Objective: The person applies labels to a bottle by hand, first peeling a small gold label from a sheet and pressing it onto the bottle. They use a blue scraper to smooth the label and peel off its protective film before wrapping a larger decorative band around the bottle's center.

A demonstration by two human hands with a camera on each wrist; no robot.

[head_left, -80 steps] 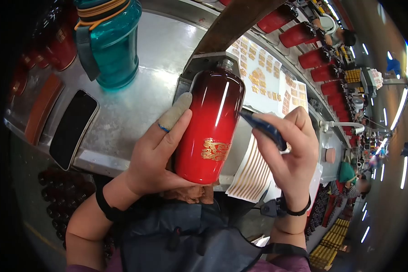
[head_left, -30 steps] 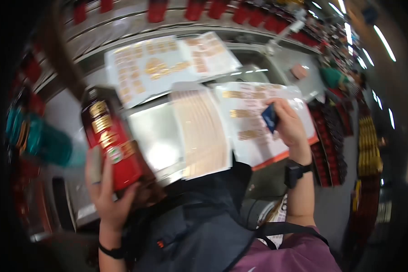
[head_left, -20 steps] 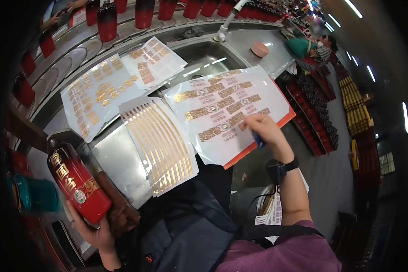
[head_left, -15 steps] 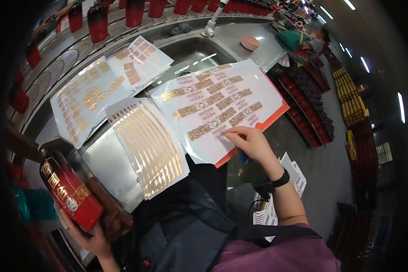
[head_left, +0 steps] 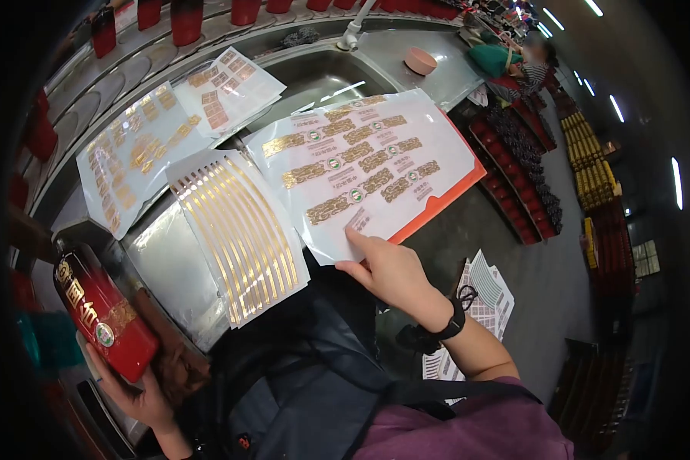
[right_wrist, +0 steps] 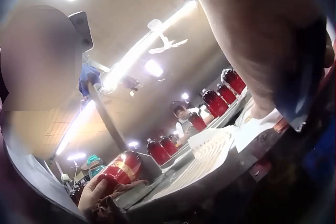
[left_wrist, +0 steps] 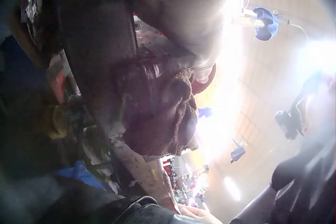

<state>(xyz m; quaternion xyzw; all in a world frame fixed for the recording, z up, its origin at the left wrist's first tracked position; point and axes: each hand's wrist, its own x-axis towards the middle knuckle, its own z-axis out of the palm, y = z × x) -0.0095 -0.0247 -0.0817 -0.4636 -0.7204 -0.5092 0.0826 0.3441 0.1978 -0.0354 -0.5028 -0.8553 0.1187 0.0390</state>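
Note:
In the head view, my left hand (head_left: 134,395) holds the lower end of a red-and-black bottle (head_left: 103,307) with gold lettering and a round green-white emblem; the bottle leans at the left on a dark support. My right hand (head_left: 395,276) is at the near corner of a white sheet of gold decals (head_left: 429,180), index fingertip on the sheet and thumb at its edge. A dark blue flat scraper (right_wrist: 302,87) is tucked in that hand in the right wrist view; the head view hides it. A brown cloth (head_left: 180,372) lies beside the bottle's base.
A sheet of curved gold strips (head_left: 238,238) lies between bottle and decal sheet. Two more decal sheets lie behind, before a sink (head_left: 307,88) with a tap (head_left: 353,34). Red bottles (head_left: 185,21) line a conveyor at the back. A teal jug (head_left: 50,337) stands far left.
My right hand has left the bottle, swung right over the decal sheet, then come down to its near corner. My left hand keeps the bottle, which has turned to show its lettering.

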